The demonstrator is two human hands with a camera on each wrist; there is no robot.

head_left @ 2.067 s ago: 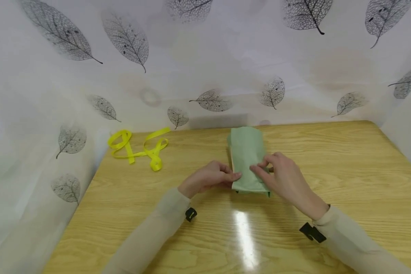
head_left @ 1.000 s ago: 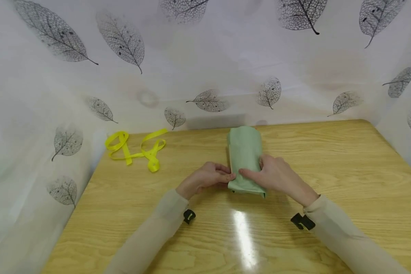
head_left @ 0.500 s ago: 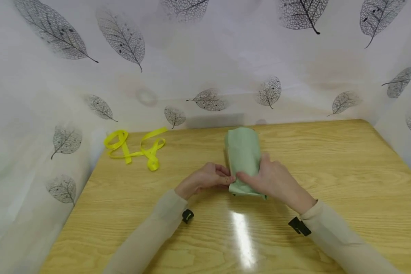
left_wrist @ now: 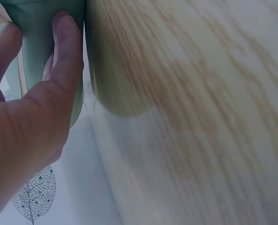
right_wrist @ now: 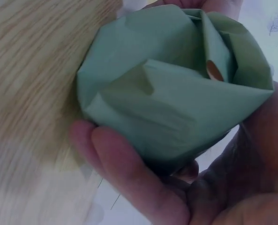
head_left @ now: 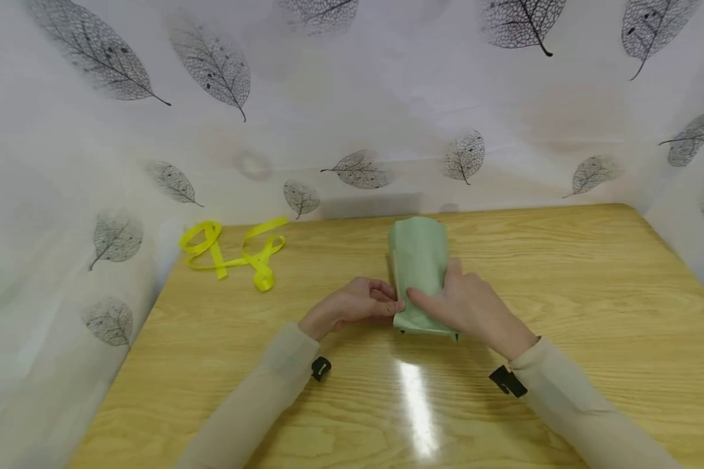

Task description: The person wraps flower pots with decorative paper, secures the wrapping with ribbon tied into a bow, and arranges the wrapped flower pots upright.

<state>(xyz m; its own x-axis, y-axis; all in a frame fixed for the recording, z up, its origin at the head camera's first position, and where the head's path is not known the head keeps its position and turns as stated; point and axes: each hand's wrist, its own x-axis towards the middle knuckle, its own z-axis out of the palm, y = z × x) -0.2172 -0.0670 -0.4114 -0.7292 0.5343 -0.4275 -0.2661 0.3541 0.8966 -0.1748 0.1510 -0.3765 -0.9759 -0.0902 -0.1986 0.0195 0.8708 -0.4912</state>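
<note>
A roll-shaped package in pale green paper lies lengthwise on the wooden table, toward the back edge. My left hand pinches the paper's seam edge at its near left corner, thumb on top. In the left wrist view, its fingers lie along the side of the green paper. From the right, my right hand grips the package, thumb across the top. The right wrist view shows the loose near end of the paper, creased and partly folded inward, with fingers curled under it. What is inside is hidden.
A yellow ribbon lies in loose loops at the table's back left. Behind the wooden table hangs a pale backdrop printed with dark leaves, which also runs along both sides.
My right hand has gone from fingertips on the top paper layer to a grip round the package's right side. The left hand keeps its pinch; the package has barely shifted.
</note>
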